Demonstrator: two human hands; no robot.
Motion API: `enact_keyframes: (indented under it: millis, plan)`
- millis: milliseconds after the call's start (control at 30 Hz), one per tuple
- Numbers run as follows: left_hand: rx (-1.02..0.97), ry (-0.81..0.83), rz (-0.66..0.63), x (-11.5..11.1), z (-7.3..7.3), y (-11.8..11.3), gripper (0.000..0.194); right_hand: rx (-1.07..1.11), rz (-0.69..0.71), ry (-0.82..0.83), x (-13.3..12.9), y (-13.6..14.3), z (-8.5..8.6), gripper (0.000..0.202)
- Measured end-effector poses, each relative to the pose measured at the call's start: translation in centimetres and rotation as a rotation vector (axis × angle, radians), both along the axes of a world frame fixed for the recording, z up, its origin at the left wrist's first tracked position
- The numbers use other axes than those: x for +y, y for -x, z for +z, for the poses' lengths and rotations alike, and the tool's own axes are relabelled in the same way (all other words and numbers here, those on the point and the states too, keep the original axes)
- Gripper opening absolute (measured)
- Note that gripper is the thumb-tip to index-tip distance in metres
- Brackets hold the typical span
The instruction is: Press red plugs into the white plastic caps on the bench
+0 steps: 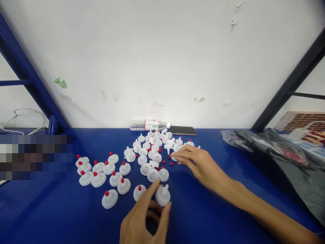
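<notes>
While the left hand (143, 220) grasps one round white plastic disc with a narrow upright spout (162, 196) between thumb and fingers, at the near side of the blue tabletop (200, 213), the right hand (201, 162) has its fingertips drawn together at the edge of the pile; whether they pinch anything, I cannot tell. The held disc seems gripped only by its rim, so uneven thumb pressure could tip it or make it slip. One white disc with a red-capped spout (138, 194) sits just beside the left forefinger, and a sideways sweep could knock it. Small loose red plastic caps (171, 163) lie near the right fingers, where a brushing wrist might scatter them.

Counted: twelve red-capped discs; one held, uncapped disc; more than twenty others heaped, overlapping too much for an exact number; several loose caps, some hidden; one clear plastic bottle (137, 126); one dark phone (183, 130); two hands.
</notes>
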State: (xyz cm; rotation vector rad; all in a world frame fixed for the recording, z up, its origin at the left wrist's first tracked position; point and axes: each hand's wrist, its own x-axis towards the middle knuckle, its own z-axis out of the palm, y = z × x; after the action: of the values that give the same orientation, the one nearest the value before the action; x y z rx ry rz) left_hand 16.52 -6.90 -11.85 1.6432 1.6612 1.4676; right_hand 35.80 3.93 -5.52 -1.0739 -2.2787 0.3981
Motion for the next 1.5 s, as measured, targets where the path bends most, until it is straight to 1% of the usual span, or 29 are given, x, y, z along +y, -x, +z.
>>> enact_keyframes:
  millis: [67,133,167,200,300,400,467,533,667,900,1067,1167,1333,1400,1500]
  plan:
    - [-0.017,0.018,0.004,-0.1,0.0,0.0,0.041,0.163,0.026,0.159,-0.5,0.3,0.8,0.023]
    - [-0.027,0.012,0.007,-0.1,0.0,0.0,0.041,0.31,0.073,0.327,-1.2,0.8,1.3,0.018]
    - [-0.026,0.006,0.007,-0.1,0.0,0.0,0.041,0.362,0.092,0.382,-1.6,1.1,1.4,0.017]
    - [-0.023,0.001,0.007,-0.1,0.0,0.0,0.04,0.392,0.108,0.406,-1.9,1.5,1.5,0.016]
    - [-0.013,-0.004,-0.008,-0.2,-0.1,0.1,0.04,0.373,0.169,0.368,-2.9,2.4,1.2,0.008]
    - [-0.018,-0.004,-0.019,-0.2,-0.1,0.2,0.042,0.34,0.259,0.34,-3.4,2.9,0.6,0.01]
    - [-0.028,-0.001,-0.017,-0.3,0.0,0.2,0.042,0.354,0.277,0.356,-3.6,3.1,0.2,0.01]
    - [-0.042,0.012,-0.01,-0.4,0.2,0.1,0.042,0.409,0.249,0.405,-3.6,3.2,-0.1,0.008]
    - [-0.058,0.045,0.004,-0.5,0.5,0.1,0.041,0.549,0.206,0.576,-3.4,3.2,-0.3,0.011]
    - [-0.043,0.033,0.007,-0.5,0.4,0.3,0.04,0.686,0.239,0.786,-3.2,3.2,-0.4,0.014]
    - [-0.027,0.058,0.007,-0.6,0.6,0.3,0.04,0.671,0.272,0.857,-2.9,3.2,-0.6,0.017]
    - [0.057,0.028,0.006,-0.5,0.4,0.3,0.034,0.612,0.246,0.815,-3.1,3.1,-0.6,0.015]
    - [0.269,-0.06,0.027,0.0,-0.3,0.4,0.023,0.365,0.202,0.558,-3.7,3.2,-0.6,0.009]
    - [0.34,-0.074,0.049,0.1,-0.5,0.3,0.02,0.319,0.188,0.518,-3.8,3.4,-0.6,0.008]
    - [0.42,-0.057,0.064,0.2,-0.8,0.3,0.02,0.305,0.186,0.509,-3.9,3.5,-0.6,0.006]
